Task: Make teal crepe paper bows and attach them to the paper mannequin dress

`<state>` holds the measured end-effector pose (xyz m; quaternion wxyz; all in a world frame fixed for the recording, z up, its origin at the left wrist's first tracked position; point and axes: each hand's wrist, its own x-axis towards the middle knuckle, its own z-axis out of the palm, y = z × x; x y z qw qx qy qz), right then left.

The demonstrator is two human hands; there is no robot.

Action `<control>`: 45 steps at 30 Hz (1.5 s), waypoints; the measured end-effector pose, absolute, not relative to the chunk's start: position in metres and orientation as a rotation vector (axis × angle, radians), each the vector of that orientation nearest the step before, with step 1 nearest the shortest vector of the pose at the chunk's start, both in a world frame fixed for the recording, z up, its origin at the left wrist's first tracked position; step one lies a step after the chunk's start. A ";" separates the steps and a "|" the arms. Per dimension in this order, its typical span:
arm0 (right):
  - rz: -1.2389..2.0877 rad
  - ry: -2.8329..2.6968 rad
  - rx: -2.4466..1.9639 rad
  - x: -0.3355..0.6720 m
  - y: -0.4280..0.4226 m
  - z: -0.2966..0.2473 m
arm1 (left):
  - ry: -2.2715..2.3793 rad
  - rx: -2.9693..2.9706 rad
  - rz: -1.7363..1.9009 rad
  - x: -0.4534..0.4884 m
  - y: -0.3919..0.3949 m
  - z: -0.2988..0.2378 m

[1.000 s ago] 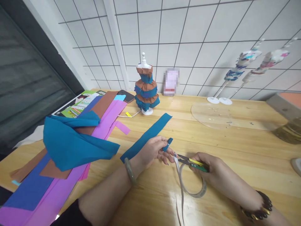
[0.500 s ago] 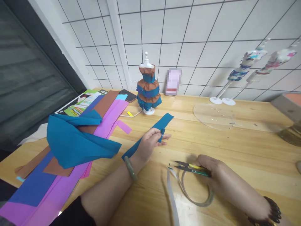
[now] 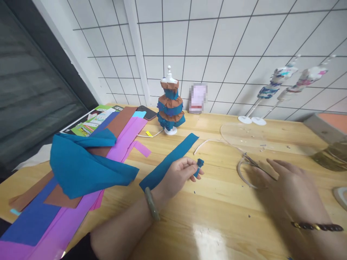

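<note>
My left hand (image 3: pixel 180 173) is closed, pinching a small folded piece of teal crepe paper (image 3: pixel 200 164) between thumb and fingers. Under and behind that hand, a long teal paper strip (image 3: pixel 170 157) lies flat on the wooden table. On the right, my right hand (image 3: pixel 290 191) is low over the table with its fingers spread, slightly blurred. Thread snips (image 3: pixel 256 165) lie beneath its fingers, blades pointing away to the left. Beside the snips curls a narrow pale strip of tape (image 3: pixel 241 177), partly hidden by the hand.
A small mannequin (image 3: pixel 170 103) in brown and teal paper ruffles stands at the back. Layered coloured crepe paper (image 3: pixel 92 166) covers the left side. Two other mannequins (image 3: pixel 279 83), a clear round sheet (image 3: pixel 238 133) and a grey box (image 3: pixel 322 130) are at the right.
My right hand has moved away and to the right with the snips and pale strip, and its fingers have opened from the snips. My left hand, still pinching the teal piece, has shifted slightly right.
</note>
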<state>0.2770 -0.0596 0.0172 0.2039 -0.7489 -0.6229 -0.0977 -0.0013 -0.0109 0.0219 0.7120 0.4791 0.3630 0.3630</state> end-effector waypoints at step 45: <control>1.284 -1.254 -1.250 0.159 -0.076 0.027 | 0.629 0.900 0.328 -0.002 -0.015 0.015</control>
